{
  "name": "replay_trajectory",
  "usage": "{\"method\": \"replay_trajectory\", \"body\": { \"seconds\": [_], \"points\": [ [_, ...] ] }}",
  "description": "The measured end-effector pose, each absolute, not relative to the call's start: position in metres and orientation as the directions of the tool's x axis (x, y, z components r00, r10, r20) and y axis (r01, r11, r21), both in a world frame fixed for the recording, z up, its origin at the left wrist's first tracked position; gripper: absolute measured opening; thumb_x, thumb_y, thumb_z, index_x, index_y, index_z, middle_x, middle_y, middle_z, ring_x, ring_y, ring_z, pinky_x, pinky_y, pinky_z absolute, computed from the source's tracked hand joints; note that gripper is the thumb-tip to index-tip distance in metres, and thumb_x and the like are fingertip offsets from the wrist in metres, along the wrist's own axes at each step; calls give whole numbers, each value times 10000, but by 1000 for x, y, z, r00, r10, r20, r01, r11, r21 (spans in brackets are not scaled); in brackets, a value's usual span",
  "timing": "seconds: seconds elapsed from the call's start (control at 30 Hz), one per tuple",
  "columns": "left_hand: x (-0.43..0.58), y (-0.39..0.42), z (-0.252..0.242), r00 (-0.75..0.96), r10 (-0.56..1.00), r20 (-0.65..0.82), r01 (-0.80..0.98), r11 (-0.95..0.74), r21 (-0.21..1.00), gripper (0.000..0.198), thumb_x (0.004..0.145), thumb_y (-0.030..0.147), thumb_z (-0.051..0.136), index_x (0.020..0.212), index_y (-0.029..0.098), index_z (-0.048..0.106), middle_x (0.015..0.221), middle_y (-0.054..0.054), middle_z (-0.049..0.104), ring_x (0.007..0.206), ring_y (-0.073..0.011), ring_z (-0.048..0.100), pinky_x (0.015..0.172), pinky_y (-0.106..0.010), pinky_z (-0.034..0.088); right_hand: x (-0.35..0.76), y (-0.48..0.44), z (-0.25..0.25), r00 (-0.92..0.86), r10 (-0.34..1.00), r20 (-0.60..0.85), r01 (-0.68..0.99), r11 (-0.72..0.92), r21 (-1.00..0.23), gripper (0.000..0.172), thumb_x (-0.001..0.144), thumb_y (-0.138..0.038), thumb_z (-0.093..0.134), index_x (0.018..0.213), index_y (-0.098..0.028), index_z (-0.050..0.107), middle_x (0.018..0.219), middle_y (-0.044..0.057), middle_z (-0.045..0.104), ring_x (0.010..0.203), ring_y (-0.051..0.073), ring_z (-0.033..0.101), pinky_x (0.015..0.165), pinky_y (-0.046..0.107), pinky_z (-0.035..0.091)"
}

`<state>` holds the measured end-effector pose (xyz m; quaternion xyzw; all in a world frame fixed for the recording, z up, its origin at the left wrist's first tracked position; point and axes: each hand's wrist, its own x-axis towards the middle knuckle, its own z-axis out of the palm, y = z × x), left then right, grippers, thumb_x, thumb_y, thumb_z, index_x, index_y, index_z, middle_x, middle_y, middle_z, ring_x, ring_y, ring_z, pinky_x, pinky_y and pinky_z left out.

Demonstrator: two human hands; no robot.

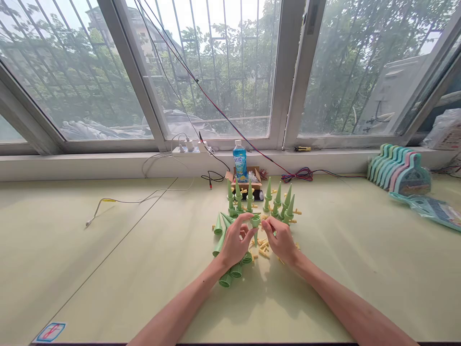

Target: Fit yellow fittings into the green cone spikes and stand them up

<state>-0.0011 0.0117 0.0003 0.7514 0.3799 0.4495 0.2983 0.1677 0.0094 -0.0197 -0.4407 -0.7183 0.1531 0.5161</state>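
My left hand (236,241) grips a green plastic spike (255,222) between thumb and fingers; its round open end faces up and its point hangs down. Close to its right side, my right hand (281,238) is closed in a pinch, and whatever its fingertips hold is too small to make out. Beneath the hands lie several small yellow T-shaped pieces (264,253). More green cones (236,270) lie loose under and beside my left wrist. Behind the hands, several green spikes with yellow side pieces stand points up in a left group (238,197) and a right group (277,199).
A blue-labelled bottle (240,161) stands by an open cardboard box (256,177), with a dark phone-like slab (258,195) before it. Coiled cable (301,175) lies along the sill. Pastel paddle-shaped items (399,168) stand at right. A white cable (133,201) crosses the left tabletop.
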Motion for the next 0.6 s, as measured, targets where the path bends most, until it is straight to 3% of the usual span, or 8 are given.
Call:
{"method": "replay_trajectory", "body": {
  "seconds": [0.23, 0.43, 0.6],
  "points": [
    [-1, 12, 1, 295, 814, 500, 310, -577, 755, 254, 938, 351, 533, 1153, 225, 481, 690, 41, 541, 515, -90, 501, 507, -212, 451, 167, 8, -20, -76, 786, 614, 475, 570, -671, 393, 1022, -387, 359, 673, -210, 393, 580, -47, 374, 516, 109, 320, 506, 239, 293],
    [0, 13, 0, 254, 821, 511, 358, -570, 739, 252, 942, 348, 521, 1157, 227, 470, 874, -10, 603, 502, -61, 490, 521, -217, 463, 167, 8, -18, -79, 780, 620, 469, 578, -668, 350, 1016, -363, 389, 722, -198, 483, 609, -34, 428, 544, 115, 351, 529, 234, 314],
    [0, 13, -1, 279, 832, 479, 363, -553, 750, 301, 945, 352, 515, 1202, 207, 458, 857, -21, 603, 541, -83, 529, 511, -215, 466, 166, 5, -17, -74, 768, 636, 463, 592, -660, 309, 1011, -343, 412, 769, -194, 532, 633, -20, 496, 556, 119, 410, 544, 233, 348]
  ]
}}
